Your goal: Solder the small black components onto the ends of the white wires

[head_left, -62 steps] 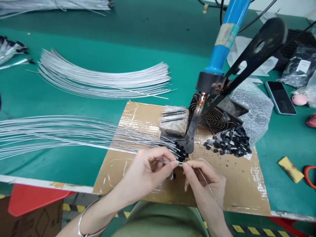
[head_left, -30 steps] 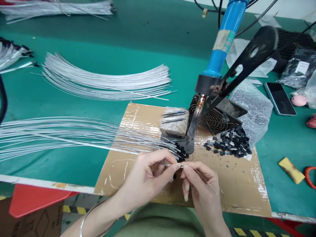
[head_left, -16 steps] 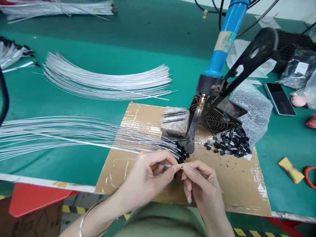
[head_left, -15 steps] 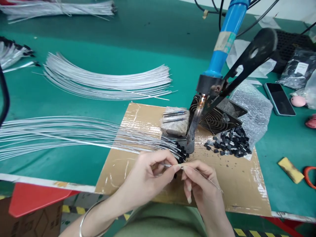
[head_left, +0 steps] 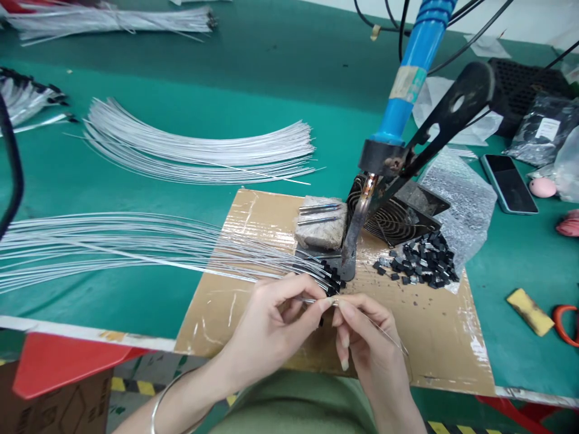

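My left hand [head_left: 284, 319] is closed in a pinch on a white wire, of which only a short stretch shows between the fingers. Fingertip to fingertip with it, my right hand [head_left: 373, 331] pinches a thin silvery wire [head_left: 392, 341] that trails back over the hand. The joint between them is too small to make out. Just behind the fingertips lie the black ends [head_left: 332, 280] of a spread of white wires [head_left: 181, 247]. Above stands a soldering iron [head_left: 400, 102] with a blue handle, its bent tip pointing down close to those ends.
Cardboard [head_left: 443, 349] covers the table under my hands. A pile of small black connectors [head_left: 429, 259], a fan [head_left: 393, 214] and bubble wrap [head_left: 470, 193] lie right of the iron. Farther off are a wire bundle [head_left: 203, 150], a phone [head_left: 509, 184], a yellow sponge [head_left: 529, 310] and orange-handled scissors [head_left: 561, 325].
The view has shifted slightly. Both hands keep their pinch in nearly the same place, with only a small shift at the fingertips.
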### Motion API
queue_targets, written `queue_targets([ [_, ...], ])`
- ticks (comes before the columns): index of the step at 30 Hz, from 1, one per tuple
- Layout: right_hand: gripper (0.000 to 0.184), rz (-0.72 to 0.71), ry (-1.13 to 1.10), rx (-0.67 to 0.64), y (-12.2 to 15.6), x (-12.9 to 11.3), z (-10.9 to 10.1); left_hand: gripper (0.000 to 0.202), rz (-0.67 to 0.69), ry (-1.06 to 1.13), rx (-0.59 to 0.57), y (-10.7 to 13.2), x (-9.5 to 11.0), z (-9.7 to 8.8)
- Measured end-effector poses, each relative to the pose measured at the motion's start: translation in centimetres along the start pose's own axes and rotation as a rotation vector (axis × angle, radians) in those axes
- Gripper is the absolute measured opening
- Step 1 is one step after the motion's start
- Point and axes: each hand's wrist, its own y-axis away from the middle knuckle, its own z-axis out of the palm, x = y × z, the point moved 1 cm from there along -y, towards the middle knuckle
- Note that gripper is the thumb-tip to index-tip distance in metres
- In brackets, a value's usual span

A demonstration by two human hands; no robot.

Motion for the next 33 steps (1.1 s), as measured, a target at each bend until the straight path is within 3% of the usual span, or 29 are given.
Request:
queue_targets([
  [6, 0.019, -0.011, -0.012, -0.004, 0.1, 0.1, 0.1, 0.024, 0.084, -0.060, 0.049, 0.2, -0.5, 0.2],
  [13, 0.023, -0.081, -0.018, 0.094, -0.1, 0.1, 1.0, 0.021, 0.159, -0.060, 0.137, 0.4, -1.0, 0.8],
  [23, 0.024, -0.085, -0.040, 0.114, -0.1, 0.4, 1.3, 0.022, 0.110, -0.014, 0.171, 0.7, -1.9, 1.3],
  [27, 0.028, -0.095, -0.016, 0.073, 0.0, 0.5, 0.8, 0.021, 0.076, 0.045, 0.188, 0.5, -1.5, 1.2],
  [33, 0.021, -0.180, 0.063, 0.140, 0.2, 1.3, 0.4, 0.021, 0.061, 0.054, 0.173, 0.5, -1.1, 1.2],
])
